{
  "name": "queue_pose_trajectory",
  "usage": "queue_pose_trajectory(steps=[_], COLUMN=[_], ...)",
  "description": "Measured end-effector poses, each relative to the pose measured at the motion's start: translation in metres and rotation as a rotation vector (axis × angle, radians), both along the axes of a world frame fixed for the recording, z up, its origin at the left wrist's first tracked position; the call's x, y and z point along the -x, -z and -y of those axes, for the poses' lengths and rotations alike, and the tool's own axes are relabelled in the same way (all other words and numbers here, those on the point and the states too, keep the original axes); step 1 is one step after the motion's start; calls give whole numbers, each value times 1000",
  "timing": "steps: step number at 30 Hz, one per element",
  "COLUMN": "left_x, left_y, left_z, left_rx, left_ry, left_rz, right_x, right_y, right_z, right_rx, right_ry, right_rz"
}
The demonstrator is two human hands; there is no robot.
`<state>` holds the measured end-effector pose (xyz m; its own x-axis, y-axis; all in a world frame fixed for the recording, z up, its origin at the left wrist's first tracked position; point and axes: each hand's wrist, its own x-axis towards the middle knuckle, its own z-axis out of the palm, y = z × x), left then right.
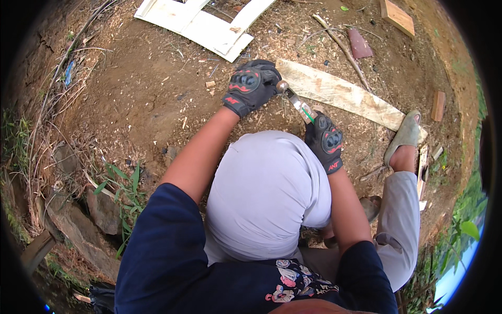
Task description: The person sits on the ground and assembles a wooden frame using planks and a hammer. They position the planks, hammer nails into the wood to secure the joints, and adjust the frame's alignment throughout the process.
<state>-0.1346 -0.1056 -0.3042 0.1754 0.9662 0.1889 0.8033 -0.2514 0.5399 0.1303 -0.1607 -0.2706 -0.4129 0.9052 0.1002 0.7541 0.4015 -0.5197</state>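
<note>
My right hand [325,137], in a black glove with red marks, is closed around the handle of a hammer [300,107]. A rounded metal knob [282,86] tops the hammer, pointing away toward my left hand. My left hand [252,83], gloved alike, has its fingers curled by the left end of a long pale wooden board [340,95]. What those fingers hold, if anything, is hidden. The board slants across the dirt, and my foot in a grey-green slipper [406,135] presses on its right end.
A white-faced wooden frame [201,29] lies at the far side. Farther right are a stick [342,48], a reddish flat piece [360,44], a wood block [397,18] and a smaller block [438,106]. Rocks [78,230] and plants [130,196] stand at the left.
</note>
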Motion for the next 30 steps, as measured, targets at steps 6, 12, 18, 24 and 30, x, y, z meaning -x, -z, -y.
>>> queue_pose_trajectory(steps=[6,12,18,24,30], left_x=[-9,-8,-10,-14,-12], left_y=[-9,-12,-11,-11,-16], left_z=[-4,-3,-1,-3,-2], left_rx=[87,114,-34,40,108], left_ry=[-30,20,-67,-57,-81], left_rz=[8,69,140,-127,-197], right_x=[-2,-48,-136,-202,-173], right_y=[-1,7,28,42,-67], right_z=[0,-31,-16,-6,-181], right_rx=[66,85,348,643,729], right_ry=[50,302,928,792,162], right_rz=[29,51,230,561,956])
